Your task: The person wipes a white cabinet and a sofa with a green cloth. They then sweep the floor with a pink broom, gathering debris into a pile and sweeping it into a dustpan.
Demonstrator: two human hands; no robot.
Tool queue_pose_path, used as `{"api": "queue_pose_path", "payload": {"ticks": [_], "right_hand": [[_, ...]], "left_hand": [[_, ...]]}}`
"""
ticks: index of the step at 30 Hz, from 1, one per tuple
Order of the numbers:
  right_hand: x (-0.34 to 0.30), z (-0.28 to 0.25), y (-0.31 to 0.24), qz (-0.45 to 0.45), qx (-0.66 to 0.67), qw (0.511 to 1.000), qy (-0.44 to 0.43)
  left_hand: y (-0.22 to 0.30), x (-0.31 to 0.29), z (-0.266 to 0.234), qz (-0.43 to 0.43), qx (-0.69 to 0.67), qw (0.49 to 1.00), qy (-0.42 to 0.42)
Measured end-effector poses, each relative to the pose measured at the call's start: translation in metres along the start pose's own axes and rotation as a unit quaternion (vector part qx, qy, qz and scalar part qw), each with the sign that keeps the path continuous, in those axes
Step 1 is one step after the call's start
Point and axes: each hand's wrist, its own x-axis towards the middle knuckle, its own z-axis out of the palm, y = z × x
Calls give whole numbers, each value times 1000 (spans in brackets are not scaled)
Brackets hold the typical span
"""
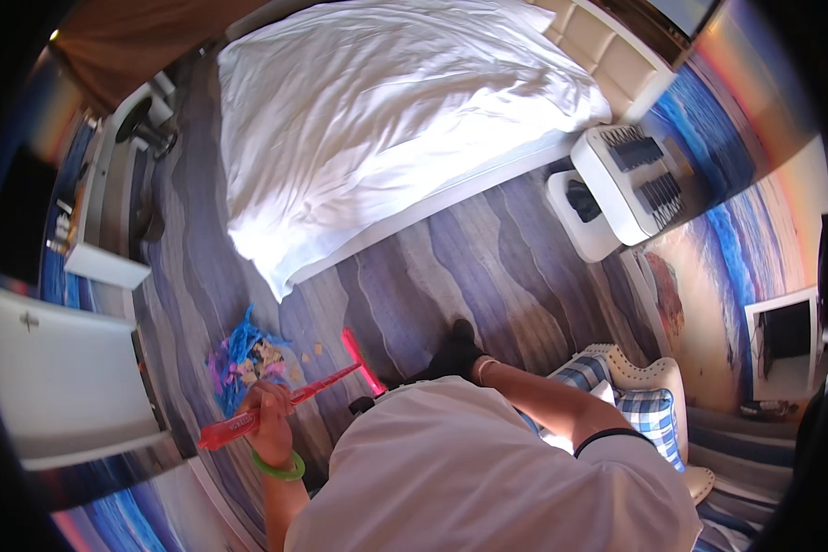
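My left hand, with a green bangle on its wrist, is closed around the red handle of a broom. The wide end of the handle sticks out left past my fist. At the other end the narrow pink head rests on the striped floor. Just beyond my fist lies a heap of blue, purple and tan scraps, with a few small tan bits beside it. My right forearm reaches across in front of me, a pale band at its wrist. My right hand sits against something black, its fingers hidden.
A bed with a rumpled white sheet fills the far side. At right stand a white bedside unit and a cream studded armchair with a blue checked cushion. White furniture lines the left wall.
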Motion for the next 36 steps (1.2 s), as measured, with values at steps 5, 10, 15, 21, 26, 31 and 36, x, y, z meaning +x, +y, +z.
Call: {"api": "queue_pose_path", "payload": {"ticks": [5, 10, 15, 21, 26, 31, 36], "right_hand": [[-29, -11, 66, 26, 40, 999, 21], [-91, -18, 138, 45, 84, 995, 32], [-162, -125, 164, -20, 221, 975, 30], [-134, -174, 240, 157, 792, 580, 110], [18, -213, 276, 29, 983, 110, 147], [100, -183, 345, 65, 987, -56, 135], [143, -224, 369, 102, 973, 17, 208]], "left_hand": [[-25, 63, 104, -4, -21, 999, -43], [-71, 131, 235, -38, -118, 986, -111], [-117, 170, 360, -51, -117, 970, -205], [-175, 181, 466, -64, -7, 929, -363], [-259, 123, 489, -57, 56, 935, -345], [-271, 140, 477, -92, 58, 923, -369], [-304, 182, 467, -78, 65, 923, -370]]}}
